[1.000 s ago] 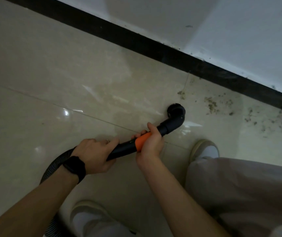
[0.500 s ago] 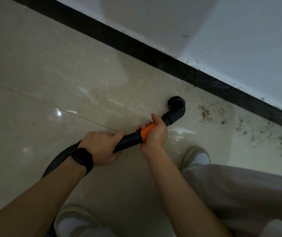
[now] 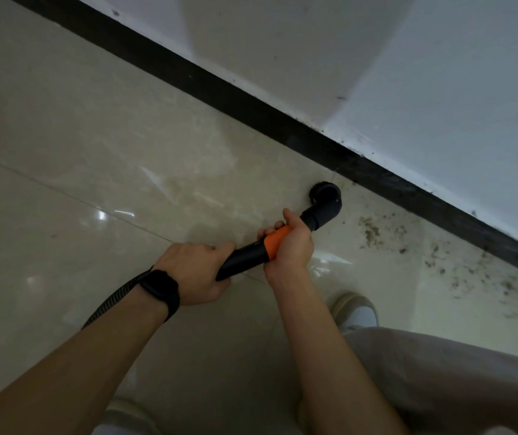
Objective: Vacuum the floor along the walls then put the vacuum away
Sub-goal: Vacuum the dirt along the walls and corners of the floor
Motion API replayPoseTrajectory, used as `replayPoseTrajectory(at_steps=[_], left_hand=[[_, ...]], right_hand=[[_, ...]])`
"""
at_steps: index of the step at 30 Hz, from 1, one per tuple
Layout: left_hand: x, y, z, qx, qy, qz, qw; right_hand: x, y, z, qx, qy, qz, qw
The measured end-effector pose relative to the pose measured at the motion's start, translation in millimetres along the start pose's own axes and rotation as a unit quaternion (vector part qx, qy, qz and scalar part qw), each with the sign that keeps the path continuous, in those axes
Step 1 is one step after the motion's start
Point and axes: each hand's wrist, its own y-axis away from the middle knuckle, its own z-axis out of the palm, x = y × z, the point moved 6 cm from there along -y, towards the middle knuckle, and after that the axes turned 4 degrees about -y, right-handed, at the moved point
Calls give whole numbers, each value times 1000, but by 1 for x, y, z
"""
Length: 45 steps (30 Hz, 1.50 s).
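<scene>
Right hand (image 3: 289, 246): gripping orange collar of vacuum wand (image 3: 245, 255). Left hand (image 3: 195, 271): gripping wand's black rear. Brush nozzle (image 3: 326, 199): on floor (image 3: 94, 136), 1 o'clock from right hand, near black baseboard (image 3: 251, 106). Debris (image 3: 373, 233): 4 o'clock of nozzle.

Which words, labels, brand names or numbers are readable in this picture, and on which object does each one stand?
None can be read.
The vacuum wand, its orange collar, the dark watch, the wall and the floor tiles show no print or sign.
</scene>
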Motion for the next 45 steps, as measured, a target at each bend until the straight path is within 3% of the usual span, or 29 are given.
replayPoseTrajectory(at_steps=[11, 20, 34, 45], left_hand=[[7, -35, -18, 27, 16, -16, 999], [-37, -10, -27, 33, 43, -41, 998], [-1, 55, 21, -56, -92, 110, 988], [11, 36, 17, -30, -88, 77, 993]], right_hand=[[-35, -20, 20, -16, 20, -12, 1000], [1, -3, 50, -72, 14, 12, 997], [54, 36, -62, 89, -69, 57, 992], [27, 27, -54, 84, -65, 41, 994]])
